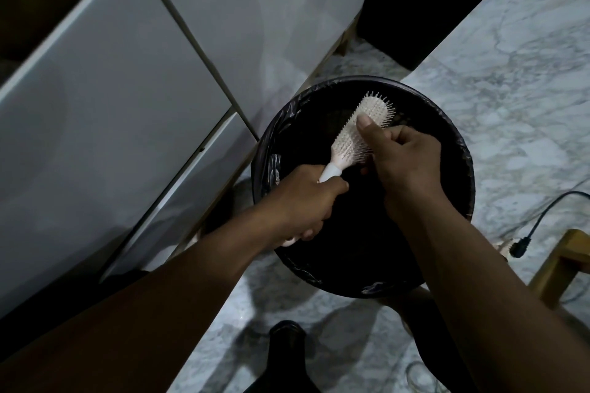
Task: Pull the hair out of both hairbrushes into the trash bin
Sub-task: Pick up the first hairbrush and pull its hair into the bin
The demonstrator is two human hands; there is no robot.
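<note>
- Trash bin: a round black bin lined with a dark plastic bag stands on the floor, directly beneath both hands; its inside is too dark to make out any contents.
- Marble floor: pale grey veined stone fills the right and lower parts of the view, with white cabinet panels rising along the left, close beside the bin.
- Left hand: closed in a full fist around the brush handle, over the left half of the bin's opening.
- Right hand: fingers curled in, thumb stretched up along the bristle face, pressing on the middle of the brush head; whether any hair is pinched there cannot be told.
- Hairbrush: white, held above the bin between the two hands, its long axis running diagonally from the handle at lower left to the rounded head at upper right, bristles turned towards the camera.
- Black cable: lies on the floor to the right of the bin, its plug just beside a wooden furniture leg.
</note>
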